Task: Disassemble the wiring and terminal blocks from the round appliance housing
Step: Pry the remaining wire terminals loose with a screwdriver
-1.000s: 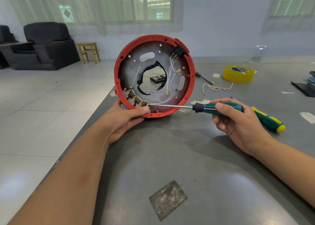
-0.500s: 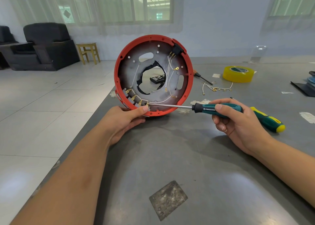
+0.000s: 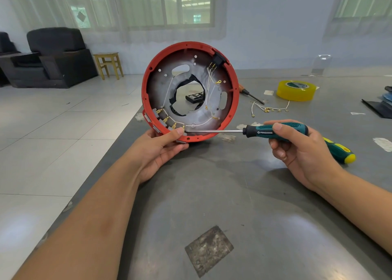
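The round red housing (image 3: 232, 84) stands on edge on the grey table (image 3: 244, 205), its open side facing me. White wires with brass terminals (image 3: 209, 84) run inside it, and a row of terminal blocks (image 3: 164, 118) sits along the lower left rim. My left hand (image 3: 161, 150) grips that lower rim, thumb inside by the terminals. My right hand (image 3: 301, 150) holds a teal and yellow screwdriver (image 3: 277, 130); its shaft lies level and its tip meets the terminal next to my left thumb.
Removed wires with brass lugs (image 3: 269, 108) lie behind the housing's right side. A yellow tape roll (image 3: 296, 89) and an orange-handled screwdriver (image 3: 248, 92) are further back. A dark object (image 3: 194, 98) shows through the housing's centre hole. The table's left edge drops to a tiled floor.
The housing has tilted slightly, its top edging left. Both hands and the screwdriver stay almost where they were, tip at the same terminal.
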### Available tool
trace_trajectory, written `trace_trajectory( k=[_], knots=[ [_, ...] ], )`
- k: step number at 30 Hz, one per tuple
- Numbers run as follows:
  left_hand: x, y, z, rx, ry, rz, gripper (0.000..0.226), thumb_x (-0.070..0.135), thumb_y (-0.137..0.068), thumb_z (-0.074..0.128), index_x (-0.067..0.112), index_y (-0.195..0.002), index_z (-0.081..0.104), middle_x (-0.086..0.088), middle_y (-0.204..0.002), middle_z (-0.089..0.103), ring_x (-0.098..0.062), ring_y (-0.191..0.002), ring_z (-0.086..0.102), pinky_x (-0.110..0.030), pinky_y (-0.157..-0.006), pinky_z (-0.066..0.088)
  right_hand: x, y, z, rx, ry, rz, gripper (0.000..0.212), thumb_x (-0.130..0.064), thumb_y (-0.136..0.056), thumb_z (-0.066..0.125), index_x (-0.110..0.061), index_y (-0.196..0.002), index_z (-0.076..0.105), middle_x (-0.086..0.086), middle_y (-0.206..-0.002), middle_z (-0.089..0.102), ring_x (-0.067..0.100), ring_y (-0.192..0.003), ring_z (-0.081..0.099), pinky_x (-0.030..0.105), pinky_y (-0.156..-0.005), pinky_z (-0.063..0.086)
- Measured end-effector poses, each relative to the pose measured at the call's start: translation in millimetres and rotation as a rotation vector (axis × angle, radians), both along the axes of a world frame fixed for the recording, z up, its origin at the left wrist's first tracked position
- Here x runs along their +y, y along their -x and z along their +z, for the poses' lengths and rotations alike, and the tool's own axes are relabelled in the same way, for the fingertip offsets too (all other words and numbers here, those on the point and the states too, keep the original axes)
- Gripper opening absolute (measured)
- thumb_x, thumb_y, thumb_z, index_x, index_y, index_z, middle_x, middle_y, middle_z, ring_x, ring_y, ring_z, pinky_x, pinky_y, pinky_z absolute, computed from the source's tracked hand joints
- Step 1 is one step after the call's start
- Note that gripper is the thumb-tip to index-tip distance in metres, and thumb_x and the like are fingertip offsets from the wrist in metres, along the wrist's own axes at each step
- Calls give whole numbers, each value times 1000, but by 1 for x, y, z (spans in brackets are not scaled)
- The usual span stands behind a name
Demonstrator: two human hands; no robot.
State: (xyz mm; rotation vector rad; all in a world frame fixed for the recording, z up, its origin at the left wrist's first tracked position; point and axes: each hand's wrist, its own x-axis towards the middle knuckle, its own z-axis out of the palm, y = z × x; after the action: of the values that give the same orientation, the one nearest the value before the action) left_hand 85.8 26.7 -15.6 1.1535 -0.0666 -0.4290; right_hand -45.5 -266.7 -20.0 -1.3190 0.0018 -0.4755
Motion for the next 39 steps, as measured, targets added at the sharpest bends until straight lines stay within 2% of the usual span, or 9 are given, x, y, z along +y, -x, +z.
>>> trace_trajectory(
  k=[3,7,13,18,22,24,28,34,39],
  knots=[
    [0,-1,-3,11,25,0,60,13,-68,88,0,-120,63,-20,-110,78,-34,-97,78,-27,-70,64,-3,-2,0,-22,-16,-42,33,-31,-73,81,-8,-96,79,20,-78,62,20,-59,50,22,-44,40],
    [5,-4,-5,31,34,-48,57,8,-68,85,-8,-118,64,-22,-113,77,-36,-102,77,-28,-75,64,-6,-3,-1,-34,6,-37,26,-29,-74,78,-10,-92,79,17,-75,64,19,-55,51,23,-44,39],
    [9,-6,-5,28,-7,-115,54,2,-68,81,-13,-118,66,-24,-117,75,-35,-104,76,-27,-76,63,-6,1,0,-8,122,-27,34,-31,-78,76,-9,-103,77,25,-80,61,25,-60,47,25,-48,41],
    [11,-6,-4,40,-4,-132,50,-3,-68,77,-14,-116,66,-24,-116,76,-35,-104,76,-26,-76,63,1,7,8,-4,262,-62,32,-37,-77,73,-18,-102,79,13,-67,62,21,-55,49,24,-47,43],
    [9,-4,-5,40,5,-100,50,-4,-71,76,-12,-119,65,-21,-118,75,-35,-104,76,-27,-79,63,9,11,11,-9,337,-99,33,-42,-75,73,-23,-101,79,8,-67,65,18,-58,52,22,-49,44],
    [7,-3,-5,53,12,-72,51,-2,-69,77,-8,-119,66,-19,-116,77,-35,-102,77,-25,-76,63,11,12,13,-13,345,-118,33,-43,-75,72,-23,-100,79,7,-66,64,17,-58,52,21,-49,44],
    [5,-1,-3,26,-56,-30,58,6,-66,83,1,-122,66,-14,-110,79,-22,-88,79,-18,-67,60,14,14,16,-16,384,-148,29,-43,-76,71,-26,-98,79,6,-64,65,13,-55,51,19,-49,44],
    [4,1,-3,17,-49,19,56,8,-65,84,2,-119,67,-15,-107,79,-19,-82,79,-17,-65,59,15,16,16,-22,460,-178,12,-24,-89,72,-29,-97,79,6,-66,67,12,-56,54,18,-52,47],
    [3,2,-2,24,-39,24,54,7,-65,83,1,-117,67,-13,-103,80,-21,-85,79,-17,-65,59,14,18,16,-30,553,-191,18,-20,-92,72,-35,-98,78,0,-73,71,8,-60,61,17,-55,50]
  ],
)
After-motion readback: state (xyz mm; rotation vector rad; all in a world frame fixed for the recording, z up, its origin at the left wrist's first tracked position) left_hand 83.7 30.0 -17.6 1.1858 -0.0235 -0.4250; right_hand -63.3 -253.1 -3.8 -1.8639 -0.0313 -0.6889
